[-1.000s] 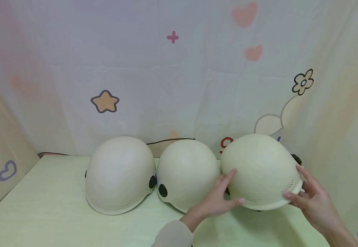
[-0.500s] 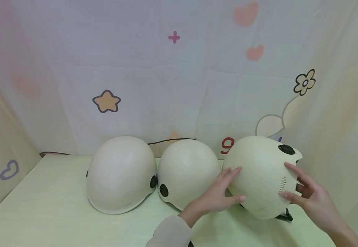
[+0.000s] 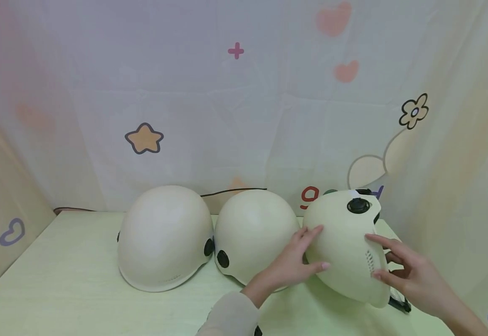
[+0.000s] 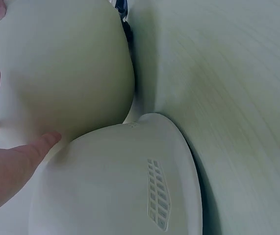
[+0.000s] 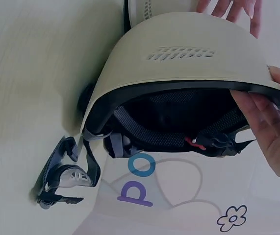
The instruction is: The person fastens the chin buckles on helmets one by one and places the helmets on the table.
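At the right of a row in the head view, a cream helmet (image 3: 340, 256) is tilted on its side, its rim facing right. My right hand (image 3: 420, 277) grips that rim; in the right wrist view the fingers (image 5: 257, 117) reach inside the dark-lined shell while the thumb stays outside. A chin strap with a clear buckle (image 5: 71, 176) hangs from it. My left hand (image 3: 287, 263), fingers extended, touches the helmet's left side. Right beside that hand is the middle helmet (image 3: 256, 228), whose slotted vent (image 4: 158, 196) shows in the left wrist view.
A third cream helmet (image 3: 166, 238) stands at the left of the row, against the middle one. All are on a pale wood-grain table (image 3: 80, 280). Behind hangs a printed curtain (image 3: 235, 121), which also closes off both sides. A sleeve (image 3: 231, 315) covers the left forearm.
The right helmet has rotated between my hands, its black side disc swinging from the far right edge to the top. My right hand has moved left with the rim; the left hand stays nearly put.
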Action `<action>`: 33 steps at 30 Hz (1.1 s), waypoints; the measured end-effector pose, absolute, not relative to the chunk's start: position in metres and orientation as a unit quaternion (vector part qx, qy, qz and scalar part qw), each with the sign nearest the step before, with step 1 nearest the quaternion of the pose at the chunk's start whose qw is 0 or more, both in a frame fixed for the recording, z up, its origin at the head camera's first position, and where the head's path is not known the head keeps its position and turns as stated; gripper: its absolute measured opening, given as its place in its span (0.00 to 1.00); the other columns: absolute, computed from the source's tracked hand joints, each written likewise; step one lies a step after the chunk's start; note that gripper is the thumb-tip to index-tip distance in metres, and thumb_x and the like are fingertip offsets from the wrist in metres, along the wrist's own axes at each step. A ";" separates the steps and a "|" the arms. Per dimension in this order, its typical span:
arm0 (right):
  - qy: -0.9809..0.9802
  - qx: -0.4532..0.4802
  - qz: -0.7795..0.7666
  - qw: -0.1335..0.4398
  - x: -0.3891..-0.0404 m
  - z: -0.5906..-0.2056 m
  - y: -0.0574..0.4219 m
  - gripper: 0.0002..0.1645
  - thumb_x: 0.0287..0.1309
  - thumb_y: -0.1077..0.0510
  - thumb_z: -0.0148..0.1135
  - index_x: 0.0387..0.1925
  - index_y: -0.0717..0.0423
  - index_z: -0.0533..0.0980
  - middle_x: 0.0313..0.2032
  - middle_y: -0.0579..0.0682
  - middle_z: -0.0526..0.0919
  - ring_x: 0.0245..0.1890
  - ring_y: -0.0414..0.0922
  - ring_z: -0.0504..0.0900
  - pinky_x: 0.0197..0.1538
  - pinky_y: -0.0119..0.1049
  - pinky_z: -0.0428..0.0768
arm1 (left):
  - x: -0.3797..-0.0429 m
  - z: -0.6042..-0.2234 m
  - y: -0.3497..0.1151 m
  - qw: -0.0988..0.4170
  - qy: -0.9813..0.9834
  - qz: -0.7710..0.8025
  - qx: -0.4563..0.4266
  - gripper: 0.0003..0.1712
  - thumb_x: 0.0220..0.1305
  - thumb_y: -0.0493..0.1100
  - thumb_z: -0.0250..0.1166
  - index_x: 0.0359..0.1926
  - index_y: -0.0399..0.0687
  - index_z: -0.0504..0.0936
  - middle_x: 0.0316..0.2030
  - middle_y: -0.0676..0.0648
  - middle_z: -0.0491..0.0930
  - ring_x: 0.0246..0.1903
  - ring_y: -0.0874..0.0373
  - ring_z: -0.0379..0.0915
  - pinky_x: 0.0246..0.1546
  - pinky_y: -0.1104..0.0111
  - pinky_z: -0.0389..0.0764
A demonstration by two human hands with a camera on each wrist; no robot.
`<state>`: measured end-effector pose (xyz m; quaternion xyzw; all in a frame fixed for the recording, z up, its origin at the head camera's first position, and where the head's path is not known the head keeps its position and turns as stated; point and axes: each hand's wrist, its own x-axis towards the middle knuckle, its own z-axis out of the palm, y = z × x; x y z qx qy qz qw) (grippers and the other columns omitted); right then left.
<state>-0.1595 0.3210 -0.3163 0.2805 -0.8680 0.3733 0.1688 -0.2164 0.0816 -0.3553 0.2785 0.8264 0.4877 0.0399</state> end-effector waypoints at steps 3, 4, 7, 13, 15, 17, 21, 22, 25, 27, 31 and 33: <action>-0.871 0.293 0.356 0.171 -0.158 -0.317 0.324 0.42 0.38 0.78 0.66 0.59 0.61 0.66 0.48 0.34 0.71 0.33 0.34 0.77 0.28 0.28 0.78 | -0.217 -0.356 0.083 0.037 0.829 0.487 0.273 0.43 0.57 0.52 0.64 0.69 0.70 0.51 0.69 0.46 0.46 0.65 0.46 0.50 0.57 0.51 0.61; -0.870 0.297 0.355 0.168 -0.157 -0.316 0.324 0.42 0.38 0.78 0.66 0.59 0.61 0.66 0.48 0.34 0.71 0.33 0.34 0.76 0.28 0.28 0.78 | -0.217 -0.355 0.083 0.039 0.829 0.487 0.272 0.43 0.57 0.52 0.64 0.69 0.70 0.51 0.69 0.46 0.46 0.65 0.46 0.50 0.57 0.51 0.61; -0.868 0.317 0.347 0.159 -0.156 -0.318 0.329 0.42 0.38 0.78 0.66 0.59 0.61 0.66 0.49 0.36 0.71 0.32 0.35 0.75 0.29 0.27 0.78 | -0.217 -0.355 0.083 0.036 0.829 0.488 0.271 0.43 0.57 0.52 0.65 0.69 0.69 0.52 0.69 0.46 0.46 0.65 0.46 0.50 0.58 0.52 0.61; -0.861 0.357 0.337 0.131 -0.153 -0.324 0.339 0.44 0.38 0.78 0.66 0.60 0.63 0.63 0.48 0.38 0.70 0.31 0.37 0.75 0.30 0.24 0.75 | -0.217 -0.355 0.085 0.016 0.826 0.494 0.271 0.42 0.56 0.50 0.65 0.68 0.67 0.54 0.69 0.46 0.45 0.65 0.46 0.48 0.58 0.52 0.61; -0.859 0.361 0.343 0.120 -0.152 -0.326 0.341 0.44 0.38 0.78 0.66 0.61 0.63 0.62 0.49 0.38 0.69 0.32 0.37 0.76 0.30 0.25 0.75 | -0.217 -0.356 0.085 0.009 0.825 0.495 0.273 0.42 0.56 0.50 0.66 0.68 0.66 0.55 0.69 0.46 0.44 0.65 0.47 0.47 0.58 0.53 0.60; -0.854 0.361 0.357 0.111 -0.151 -0.327 0.341 0.46 0.39 0.78 0.65 0.62 0.64 0.59 0.47 0.39 0.70 0.33 0.37 0.76 0.31 0.25 0.75 | -0.217 -0.356 0.085 0.005 0.824 0.495 0.276 0.42 0.56 0.49 0.66 0.68 0.65 0.55 0.69 0.47 0.44 0.66 0.47 0.46 0.58 0.53 0.60; -0.834 0.363 0.402 0.105 -0.150 -0.330 0.343 0.48 0.39 0.82 0.62 0.63 0.66 0.53 0.46 0.44 0.74 0.38 0.37 0.77 0.37 0.24 0.75 | -0.217 -0.358 0.085 0.005 0.824 0.492 0.280 0.42 0.57 0.50 0.65 0.69 0.64 0.55 0.69 0.47 0.45 0.66 0.48 0.47 0.59 0.53 0.60; -0.832 0.362 0.407 0.104 -0.150 -0.330 0.344 0.48 0.39 0.82 0.61 0.63 0.67 0.53 0.46 0.44 0.74 0.39 0.37 0.77 0.38 0.24 0.75 | -0.217 -0.359 0.084 0.007 0.824 0.491 0.280 0.42 0.57 0.50 0.65 0.69 0.64 0.55 0.69 0.46 0.46 0.65 0.48 0.47 0.59 0.53 0.60; -0.835 0.364 0.400 0.102 -0.149 -0.329 0.344 0.45 0.41 0.82 0.60 0.62 0.67 0.56 0.49 0.43 0.73 0.40 0.37 0.78 0.38 0.24 0.75 | -0.217 -0.361 0.082 0.009 0.828 0.485 0.282 0.42 0.56 0.50 0.65 0.69 0.63 0.55 0.68 0.45 0.48 0.65 0.47 0.49 0.58 0.53 0.60; -0.840 0.369 0.385 0.101 -0.147 -0.326 0.344 0.42 0.42 0.80 0.61 0.61 0.68 0.59 0.50 0.42 0.72 0.39 0.37 0.78 0.37 0.25 0.76 | -0.216 -0.362 0.081 0.012 0.829 0.482 0.283 0.41 0.57 0.50 0.65 0.69 0.62 0.55 0.68 0.44 0.49 0.64 0.46 0.51 0.58 0.52 0.60; -0.846 0.392 0.346 0.104 -0.147 -0.322 0.341 0.39 0.43 0.77 0.63 0.60 0.67 0.62 0.47 0.43 0.74 0.36 0.39 0.79 0.36 0.24 0.75 | -0.214 -0.357 0.079 0.006 0.825 0.486 0.289 0.38 0.58 0.51 0.64 0.68 0.59 0.58 0.67 0.45 0.51 0.64 0.48 0.52 0.58 0.54 0.61; -0.845 0.409 0.328 0.102 -0.148 -0.322 0.341 0.39 0.43 0.76 0.64 0.60 0.65 0.64 0.45 0.43 0.74 0.33 0.38 0.77 0.34 0.24 0.74 | -0.213 -0.352 0.078 0.001 0.818 0.493 0.297 0.37 0.59 0.52 0.62 0.67 0.60 0.59 0.67 0.47 0.52 0.64 0.50 0.53 0.58 0.54 0.61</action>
